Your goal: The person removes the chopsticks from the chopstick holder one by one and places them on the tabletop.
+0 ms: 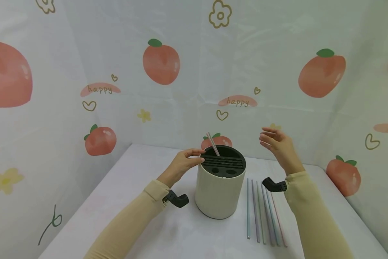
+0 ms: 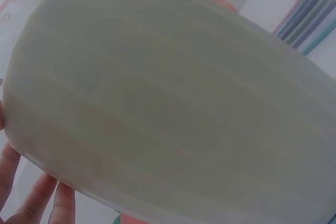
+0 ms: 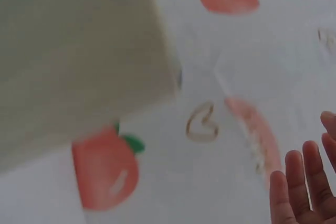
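A cream cylindrical holder [image 1: 218,194] stands upright on the table, its black insert [image 1: 223,162] divided into a large rear opening, slots and round holes. What look like two thin pinkish sticks [image 1: 212,142] lean out of the rear opening. My left hand [image 1: 182,163] touches the holder's left upper edge with extended fingers; in the left wrist view its fingers [image 2: 37,198] rest against the cream wall. To the right of the holder, my right hand [image 1: 279,147] is raised in the air, fingers apart from everything and holding nothing. Its extended fingers [image 3: 304,182] also show in the right wrist view.
Several long, thin pastel sticks [image 1: 265,212] lie side by side on the white table [image 1: 168,233], right of the holder and beneath the right forearm. A white cloth backdrop [image 1: 194,72] printed with peaches rises behind and around the table.
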`<action>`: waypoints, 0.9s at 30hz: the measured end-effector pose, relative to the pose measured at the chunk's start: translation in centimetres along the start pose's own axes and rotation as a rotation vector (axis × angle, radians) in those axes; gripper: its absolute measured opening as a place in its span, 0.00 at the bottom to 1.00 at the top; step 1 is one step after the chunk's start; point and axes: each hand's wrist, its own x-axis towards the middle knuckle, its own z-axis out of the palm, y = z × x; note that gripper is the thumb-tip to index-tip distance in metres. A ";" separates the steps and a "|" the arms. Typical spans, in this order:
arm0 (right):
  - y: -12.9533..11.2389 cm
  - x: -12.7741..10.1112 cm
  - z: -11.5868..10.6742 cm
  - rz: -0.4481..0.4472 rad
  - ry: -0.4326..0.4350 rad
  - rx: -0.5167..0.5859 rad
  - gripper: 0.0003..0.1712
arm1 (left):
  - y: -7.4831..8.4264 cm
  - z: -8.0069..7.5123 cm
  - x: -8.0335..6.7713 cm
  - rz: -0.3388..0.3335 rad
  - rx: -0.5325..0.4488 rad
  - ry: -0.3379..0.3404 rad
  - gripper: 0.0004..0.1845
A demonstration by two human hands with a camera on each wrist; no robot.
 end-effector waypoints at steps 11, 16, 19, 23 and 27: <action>-1.8 2.4 8.2 -0.012 -0.185 -0.181 0.13 | 0.0 0.0 0.0 0.003 -0.019 0.017 0.20; -1.2 2.8 9.8 0.049 -0.270 -0.280 0.21 | -0.1 -0.1 0.0 0.005 -0.023 0.016 0.19; -0.8 3.1 10.2 0.082 -0.342 -0.312 0.23 | -0.1 0.0 0.1 0.002 -0.018 0.016 0.19; -0.4 3.2 10.7 0.117 -0.418 -0.337 0.22 | -0.1 0.0 0.1 -0.006 -0.014 0.011 0.20; -0.3 3.0 10.8 0.114 -0.453 -0.425 0.22 | -0.1 0.1 0.1 -0.006 -0.014 0.012 0.20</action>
